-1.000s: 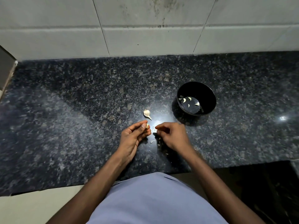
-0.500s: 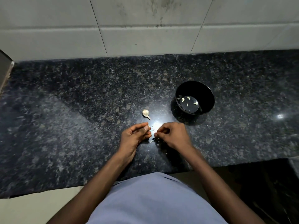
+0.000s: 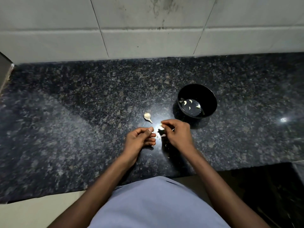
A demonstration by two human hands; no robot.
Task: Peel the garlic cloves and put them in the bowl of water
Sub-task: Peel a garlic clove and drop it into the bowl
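Dim overall; overhead glare on countertop (image 3: 154,122) (edges bowed).

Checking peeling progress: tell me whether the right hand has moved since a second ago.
Yes. The right hand has shifted slightly toward the black bowl, pinching a garlic clove.

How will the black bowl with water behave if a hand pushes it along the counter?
The black bowl is shallowly filled, a few peeled cloves lying in the water, so it is probably light. On the glossy granite counter it would likely slide rather than tip, since it looks wide for its height. A quick push could slosh the water.
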